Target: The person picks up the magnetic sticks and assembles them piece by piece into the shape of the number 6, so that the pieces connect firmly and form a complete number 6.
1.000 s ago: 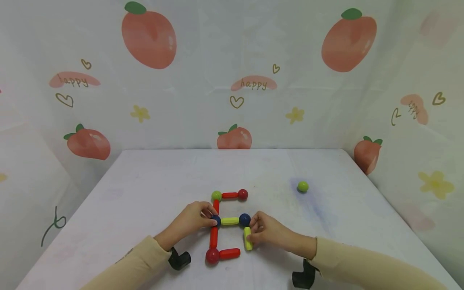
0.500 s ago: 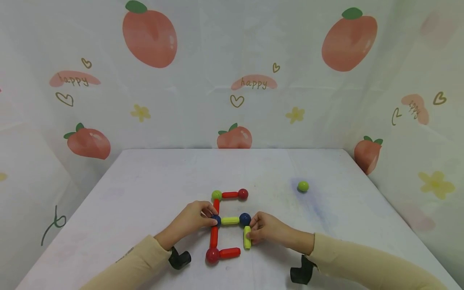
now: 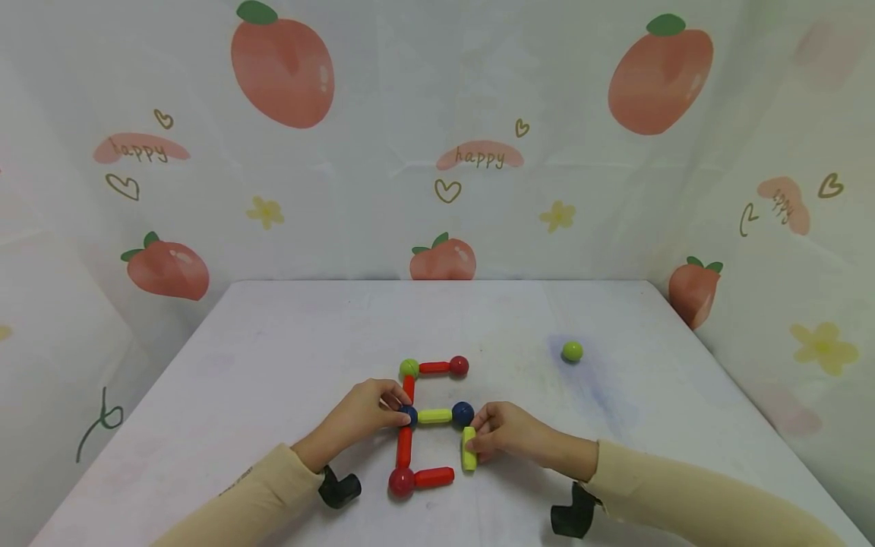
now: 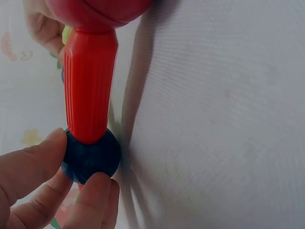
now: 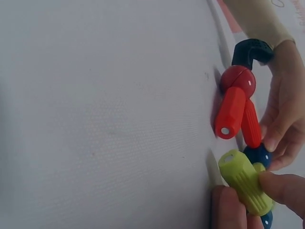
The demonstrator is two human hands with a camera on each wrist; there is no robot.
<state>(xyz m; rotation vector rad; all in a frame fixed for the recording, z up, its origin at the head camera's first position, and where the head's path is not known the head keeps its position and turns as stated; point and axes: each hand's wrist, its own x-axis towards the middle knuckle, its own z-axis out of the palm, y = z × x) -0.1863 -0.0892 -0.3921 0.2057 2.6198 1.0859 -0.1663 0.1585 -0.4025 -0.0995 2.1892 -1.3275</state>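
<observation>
Coloured magnetic rods and balls form an open figure on the table. My left hand (image 3: 372, 406) pinches the blue ball (image 4: 93, 155) at its left middle joint, with fingertips on either side. From that ball a red rod (image 4: 90, 88) runs to a red ball (image 3: 401, 482), and a yellow-green rod (image 3: 434, 416) reaches a second blue ball (image 3: 462, 414). My right hand (image 3: 509, 433) holds another yellow-green rod (image 5: 245, 181) between thumb and fingers, one end right by the second blue ball. The other end, showing a metal tip, points toward the near side.
At the figure's top a green ball (image 3: 409, 368), a red rod (image 3: 434, 368) and a red ball (image 3: 459, 366) join up. A red rod (image 3: 434, 477) extends from the lower red ball. One loose green ball (image 3: 572, 351) lies farther back on the right of the table (image 3: 307, 327).
The yellow-green rod in my right hand has swung slightly, first to the left and then a little back to the right. My left hand has stayed on the blue ball.
</observation>
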